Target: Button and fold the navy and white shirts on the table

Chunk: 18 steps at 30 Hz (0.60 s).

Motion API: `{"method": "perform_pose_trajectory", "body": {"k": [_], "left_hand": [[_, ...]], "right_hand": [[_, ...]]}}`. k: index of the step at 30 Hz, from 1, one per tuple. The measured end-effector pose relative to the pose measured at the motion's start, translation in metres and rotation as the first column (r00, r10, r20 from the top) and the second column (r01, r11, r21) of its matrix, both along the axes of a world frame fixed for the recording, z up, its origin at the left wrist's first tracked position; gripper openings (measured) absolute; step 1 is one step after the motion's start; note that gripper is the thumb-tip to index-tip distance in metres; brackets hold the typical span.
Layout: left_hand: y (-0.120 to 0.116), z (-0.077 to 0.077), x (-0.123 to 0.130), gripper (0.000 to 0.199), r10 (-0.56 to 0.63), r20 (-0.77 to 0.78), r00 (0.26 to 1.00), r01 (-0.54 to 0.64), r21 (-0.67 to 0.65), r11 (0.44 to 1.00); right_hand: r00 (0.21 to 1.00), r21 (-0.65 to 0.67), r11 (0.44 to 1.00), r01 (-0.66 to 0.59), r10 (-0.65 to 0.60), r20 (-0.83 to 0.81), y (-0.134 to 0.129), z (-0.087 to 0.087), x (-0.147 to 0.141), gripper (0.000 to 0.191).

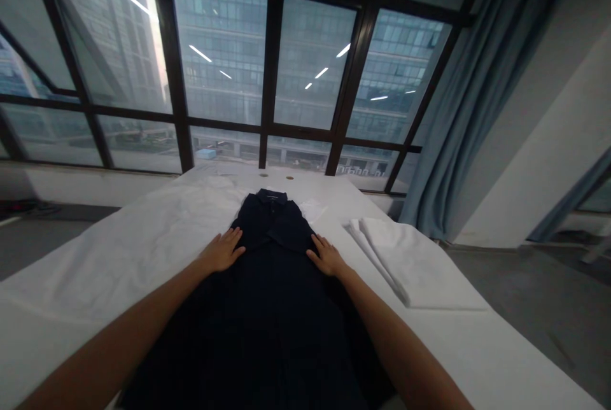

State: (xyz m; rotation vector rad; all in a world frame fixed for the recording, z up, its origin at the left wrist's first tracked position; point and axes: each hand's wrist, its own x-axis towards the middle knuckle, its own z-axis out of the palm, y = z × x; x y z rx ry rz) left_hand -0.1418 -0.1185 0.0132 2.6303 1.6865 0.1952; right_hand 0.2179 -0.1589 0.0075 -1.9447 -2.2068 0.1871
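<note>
A dark navy collared shirt [277, 308] lies spread on the white table [477, 346], its collar toward the window and its lower part near me. The sleeves appear folded in across the chest. My left hand [223, 251] rests flat on the shirt's left side, fingers stretched out. On the opposite side, my right hand [328, 255] also lies flat with its fingers spread over the fabric edge. Neither hand grips the cloth. The shirt's bottom end runs out of view below.
To the right sits a folded white cloth [415, 263]. Crumpled white sheeting [128, 244] covers the table's left part. Behind the table stand dark-framed windows [305, 66], with a blue curtain [468, 117] at the right.
</note>
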Motion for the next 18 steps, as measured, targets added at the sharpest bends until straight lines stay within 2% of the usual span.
{"method": "perform_pose_trajectory", "body": {"k": [5,8,11,14,16,18], "left_hand": [[-0.041,0.017,-0.024,0.062,0.205,0.031,0.978,-0.206,0.033,0.978],[-0.064,0.028,-0.038,0.057,0.337,0.021,0.941,-0.332,-0.126,0.935],[-0.082,0.037,-0.053,0.048,0.319,-0.015,0.948,-0.302,-0.367,0.88],[-0.098,0.044,-0.068,0.043,0.278,0.034,0.96,-0.213,-0.555,0.804],[-0.108,0.049,-0.077,0.041,0.289,0.095,0.953,-0.161,-0.647,0.745],[-0.117,0.058,-0.083,0.039,0.305,0.13,0.944,-0.135,-0.688,0.713]], "right_hand": [[0.969,0.004,0.971,0.24,-0.239,-0.067,-0.027,0.009,0.031,0.06],[0.933,-0.079,0.946,0.315,-0.324,-0.155,-0.044,0.011,0.044,0.051],[0.896,-0.185,0.939,0.291,-0.335,-0.291,-0.06,0.011,0.05,0.044],[0.812,-0.282,0.937,0.207,-0.326,-0.484,-0.071,0.013,0.051,0.045],[0.761,-0.288,0.945,0.155,-0.3,-0.575,-0.076,0.015,0.051,0.044],[0.74,-0.274,0.95,0.152,-0.293,-0.606,-0.079,0.017,0.051,0.044]]}}
